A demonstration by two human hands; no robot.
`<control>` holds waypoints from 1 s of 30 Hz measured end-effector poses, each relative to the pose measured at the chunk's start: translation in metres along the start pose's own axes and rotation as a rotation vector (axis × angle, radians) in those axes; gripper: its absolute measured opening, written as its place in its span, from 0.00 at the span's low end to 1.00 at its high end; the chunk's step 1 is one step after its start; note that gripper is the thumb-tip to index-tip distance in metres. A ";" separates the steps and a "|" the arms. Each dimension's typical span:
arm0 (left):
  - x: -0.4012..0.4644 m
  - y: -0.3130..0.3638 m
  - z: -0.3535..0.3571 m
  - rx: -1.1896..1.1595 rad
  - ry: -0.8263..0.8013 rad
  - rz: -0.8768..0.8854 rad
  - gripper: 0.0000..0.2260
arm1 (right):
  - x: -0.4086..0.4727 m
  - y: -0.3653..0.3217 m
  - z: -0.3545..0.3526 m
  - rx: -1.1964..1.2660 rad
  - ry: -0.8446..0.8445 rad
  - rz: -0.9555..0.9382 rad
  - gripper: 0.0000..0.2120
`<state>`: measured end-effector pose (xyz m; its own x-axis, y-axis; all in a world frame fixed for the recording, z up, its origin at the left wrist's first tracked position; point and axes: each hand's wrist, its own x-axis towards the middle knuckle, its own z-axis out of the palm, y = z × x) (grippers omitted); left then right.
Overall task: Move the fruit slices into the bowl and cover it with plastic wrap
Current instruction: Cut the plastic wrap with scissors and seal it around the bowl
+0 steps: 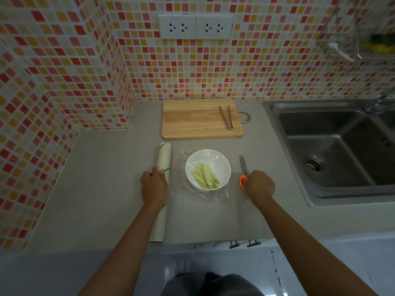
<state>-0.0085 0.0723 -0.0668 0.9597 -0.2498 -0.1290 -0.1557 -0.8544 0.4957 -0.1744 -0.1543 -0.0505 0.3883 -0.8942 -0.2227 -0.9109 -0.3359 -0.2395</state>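
Observation:
A white bowl stands on the grey counter and holds several pale green fruit slices. Clear plastic wrap lies over the bowl and spreads crumpled around its base. To the bowl's left lies a white plastic wrap roll with a green line; my left hand rests on top of its middle. On the bowl's right, my right hand grips the orange handle of the scissors, whose blades point away from me on the counter.
A wooden cutting board sits behind the bowl with metal tongs on its right part. A steel sink fills the right side. Tiled walls close the back and left; the counter edge runs near me.

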 end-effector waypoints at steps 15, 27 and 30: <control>-0.004 -0.002 -0.004 0.127 0.139 0.006 0.25 | 0.004 0.006 -0.007 -0.158 -0.004 -0.031 0.10; 0.002 0.052 -0.011 -0.532 0.142 0.181 0.18 | 0.002 -0.041 -0.013 0.789 0.131 -0.290 0.20; 0.011 0.067 0.001 -0.606 -0.002 0.011 0.23 | 0.006 -0.062 -0.005 0.900 0.011 -0.283 0.19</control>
<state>-0.0082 0.0118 -0.0362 0.9583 -0.2580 -0.1226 -0.0035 -0.4400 0.8980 -0.1164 -0.1406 -0.0325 0.5732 -0.8186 -0.0368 -0.3312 -0.1904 -0.9242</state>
